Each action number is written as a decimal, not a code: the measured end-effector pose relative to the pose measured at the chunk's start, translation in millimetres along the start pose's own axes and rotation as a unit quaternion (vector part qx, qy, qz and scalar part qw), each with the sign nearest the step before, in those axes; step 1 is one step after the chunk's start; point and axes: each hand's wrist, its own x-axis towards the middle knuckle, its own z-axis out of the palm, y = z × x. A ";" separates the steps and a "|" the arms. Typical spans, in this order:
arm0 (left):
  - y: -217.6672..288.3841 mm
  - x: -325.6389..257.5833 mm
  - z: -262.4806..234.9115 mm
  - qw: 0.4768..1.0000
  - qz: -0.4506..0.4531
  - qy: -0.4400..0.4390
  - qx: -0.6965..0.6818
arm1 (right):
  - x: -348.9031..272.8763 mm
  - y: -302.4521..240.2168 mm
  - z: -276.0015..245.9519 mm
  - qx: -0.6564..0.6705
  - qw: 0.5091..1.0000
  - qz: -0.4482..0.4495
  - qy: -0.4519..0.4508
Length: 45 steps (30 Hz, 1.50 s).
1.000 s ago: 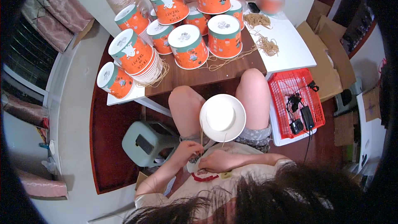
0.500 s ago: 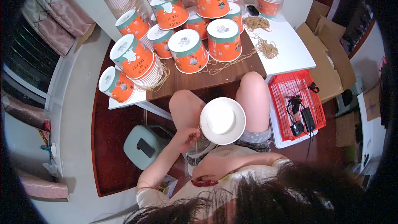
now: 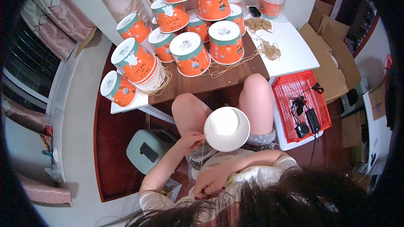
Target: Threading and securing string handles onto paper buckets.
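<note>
A white paper bucket (image 3: 235,139) rests between my thighs, its open mouth toward me and its white inside showing. My left hand (image 3: 191,142) is beside its left rim, finger and thumb pinched on a thin pale string (image 3: 203,153). That string hangs down from the pinch toward my lap. My right hand (image 3: 210,181) is close to my body, below the bucket, with its fingers curled. What those fingers hold, if anything, is hidden.
Orange and teal paper buckets (image 3: 189,56) stand upside down, stacked on the brown and white table. Twine bundles (image 3: 268,49) lie at its right. A red basket (image 3: 280,113) holds black adapters and cables. A teal bin (image 3: 139,151) with a dark phone-like object stands left; cardboard boxes (image 3: 324,59) are right.
The bucket has tilted more toward me and shifted slightly down. My right hand has come into clearer view over my lap. My left hand stays near the rim.
</note>
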 end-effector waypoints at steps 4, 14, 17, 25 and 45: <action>2.4 -5.7 2.7 0.999 0.001 0.023 0.031 | 11.9 -12.9 -6.0 0.089 0.993 0.005 -0.074; -29.5 0.4 -2.5 0.966 0.200 0.042 0.156 | -38.3 -111.8 -44.7 -0.047 0.997 -0.042 -0.053; -51.4 -7.7 10.9 0.968 0.205 0.062 0.131 | -47.5 -159.1 -51.0 0.003 0.994 -0.076 0.073; -47.1 10.5 41.5 0.867 0.357 0.163 0.307 | -77.5 -179.3 -53.3 -0.115 0.917 -0.082 0.374; 86.3 -0.5 95.8 0.527 0.665 0.025 0.528 | -78.0 -72.5 -46.2 0.221 0.793 -0.084 0.561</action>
